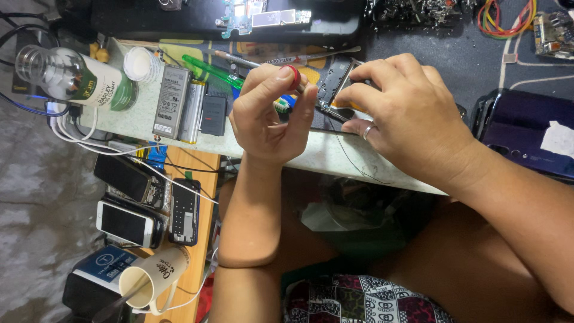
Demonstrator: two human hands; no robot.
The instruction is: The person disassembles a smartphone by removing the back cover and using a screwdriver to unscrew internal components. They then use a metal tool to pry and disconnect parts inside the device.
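Two hands work at our pale surface [263,149]. Our left hand [266,116] has its fingers pinched on a red-capped screwdriver [293,76], long axis pointing away toward the opened phone [335,90], which our right hand [406,113] clamps flat near the surface's edge.

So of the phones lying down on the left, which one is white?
The white phone lying nearest the paper cup. The phone above it and the narrow one to its right are both dark.
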